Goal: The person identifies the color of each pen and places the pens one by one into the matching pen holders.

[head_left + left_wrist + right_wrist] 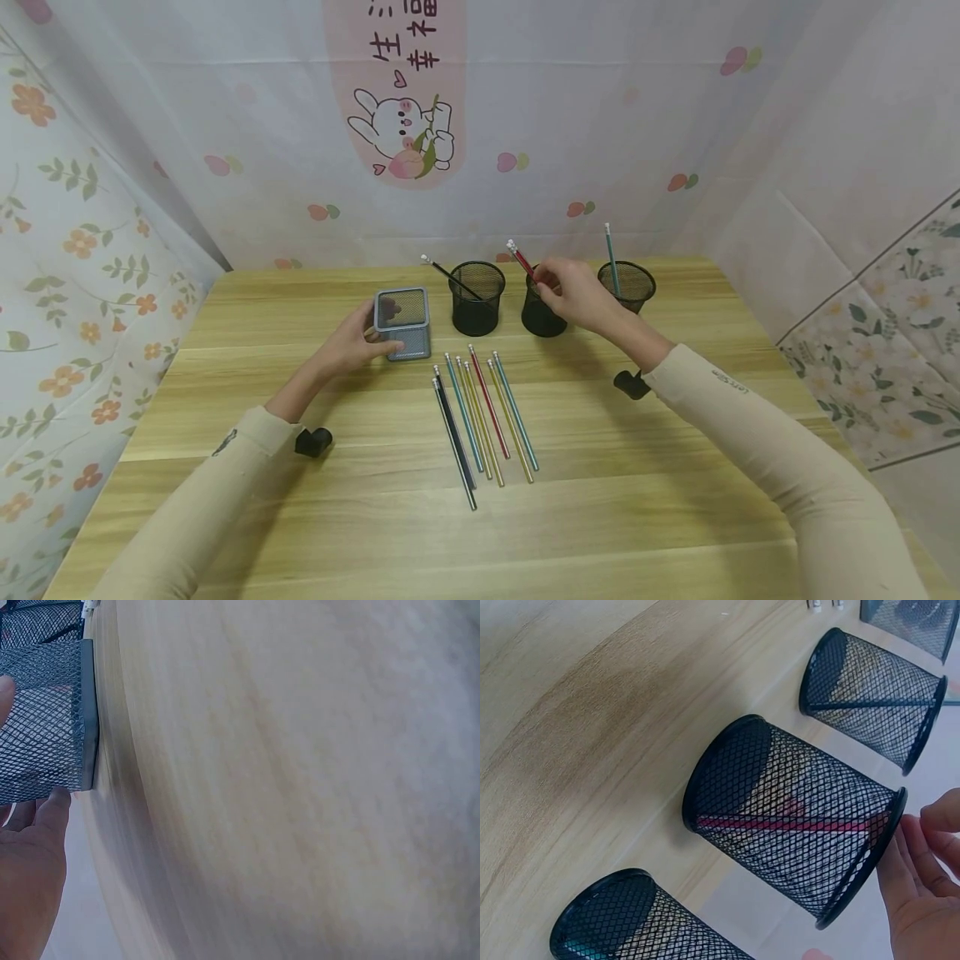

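Note:
At the left of the row, my left hand [351, 340] holds a grey square mesh pen holder [408, 343], thumb on its near face and fingers round its left side. My right hand [576, 293] pinches red pencil [522, 260] at the rim of the middle round black mesh cup [543, 320]. White eraser ends stick up above the fingers. Through the mesh in the right wrist view, a red pencil [780, 824] reaches down to the cup's base. A black pencil [450, 276] leans in the left round cup [476, 317].
A teal pencil [611, 258] stands in the right round cup [637, 287], partly behind my right arm. Several black, teal, gold and red pencils [487, 400] lie in front of the cups on the wooden table [360, 525]. A patterned curtain [262, 125] hangs behind.

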A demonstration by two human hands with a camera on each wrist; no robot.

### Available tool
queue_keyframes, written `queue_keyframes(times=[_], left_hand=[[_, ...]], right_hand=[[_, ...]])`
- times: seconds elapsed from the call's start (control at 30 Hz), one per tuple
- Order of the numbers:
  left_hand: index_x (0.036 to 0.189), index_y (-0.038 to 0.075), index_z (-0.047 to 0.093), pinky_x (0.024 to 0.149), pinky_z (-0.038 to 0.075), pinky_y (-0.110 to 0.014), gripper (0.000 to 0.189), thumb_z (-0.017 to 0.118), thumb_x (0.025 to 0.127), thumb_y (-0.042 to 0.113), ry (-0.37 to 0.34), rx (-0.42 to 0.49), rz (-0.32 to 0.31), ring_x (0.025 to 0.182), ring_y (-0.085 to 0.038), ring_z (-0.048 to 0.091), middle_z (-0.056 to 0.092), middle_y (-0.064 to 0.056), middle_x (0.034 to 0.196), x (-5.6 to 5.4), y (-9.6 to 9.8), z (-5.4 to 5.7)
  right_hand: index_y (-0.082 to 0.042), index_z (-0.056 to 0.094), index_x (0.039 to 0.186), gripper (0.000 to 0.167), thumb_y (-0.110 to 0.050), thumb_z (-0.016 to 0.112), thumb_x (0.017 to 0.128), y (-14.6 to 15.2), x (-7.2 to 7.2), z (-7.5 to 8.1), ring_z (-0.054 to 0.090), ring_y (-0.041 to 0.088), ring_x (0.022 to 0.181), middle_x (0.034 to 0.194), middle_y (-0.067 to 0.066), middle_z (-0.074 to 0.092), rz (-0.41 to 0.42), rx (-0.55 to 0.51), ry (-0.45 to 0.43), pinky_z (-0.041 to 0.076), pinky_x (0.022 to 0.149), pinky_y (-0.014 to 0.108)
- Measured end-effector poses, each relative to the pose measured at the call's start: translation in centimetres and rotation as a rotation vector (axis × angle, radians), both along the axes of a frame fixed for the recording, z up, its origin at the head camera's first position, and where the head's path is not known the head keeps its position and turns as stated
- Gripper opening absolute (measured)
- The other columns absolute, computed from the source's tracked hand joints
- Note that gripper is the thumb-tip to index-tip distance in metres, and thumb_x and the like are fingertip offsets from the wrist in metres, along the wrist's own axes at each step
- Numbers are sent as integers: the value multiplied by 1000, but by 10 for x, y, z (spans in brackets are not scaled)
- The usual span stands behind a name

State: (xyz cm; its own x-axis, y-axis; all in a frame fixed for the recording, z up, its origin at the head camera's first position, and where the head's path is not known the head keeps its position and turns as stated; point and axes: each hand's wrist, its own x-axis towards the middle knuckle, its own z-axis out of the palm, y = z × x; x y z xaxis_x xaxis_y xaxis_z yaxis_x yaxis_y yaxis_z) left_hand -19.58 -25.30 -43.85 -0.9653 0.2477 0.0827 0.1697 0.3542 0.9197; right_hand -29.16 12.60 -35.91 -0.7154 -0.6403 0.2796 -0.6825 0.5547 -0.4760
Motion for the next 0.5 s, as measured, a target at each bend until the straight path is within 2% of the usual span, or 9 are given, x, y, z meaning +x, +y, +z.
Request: queue_keyframes(times=[0.33, 0.5], left_hand=[[147, -7, 37, 115, 35, -48, 70, 77, 89, -3, -2, 19, -12, 142, -40, 35, 42, -26, 148, 0, 0, 1], [148, -7, 36, 115, 34, -49, 71, 77, 90, -2, 4, 10, -15, 142, -41, 35, 41, -26, 148, 0, 0, 1]], right_hand=[[8, 66, 108, 13, 2, 62, 97, -3, 8, 3, 68, 28, 89, 100, 17, 68, 18, -27, -3, 60, 78, 41], [8, 66, 109, 13, 2, 62, 97, -4, 11, 4, 68, 27, 89, 101, 16, 67, 17, -39, 26, 60, 77, 39]])
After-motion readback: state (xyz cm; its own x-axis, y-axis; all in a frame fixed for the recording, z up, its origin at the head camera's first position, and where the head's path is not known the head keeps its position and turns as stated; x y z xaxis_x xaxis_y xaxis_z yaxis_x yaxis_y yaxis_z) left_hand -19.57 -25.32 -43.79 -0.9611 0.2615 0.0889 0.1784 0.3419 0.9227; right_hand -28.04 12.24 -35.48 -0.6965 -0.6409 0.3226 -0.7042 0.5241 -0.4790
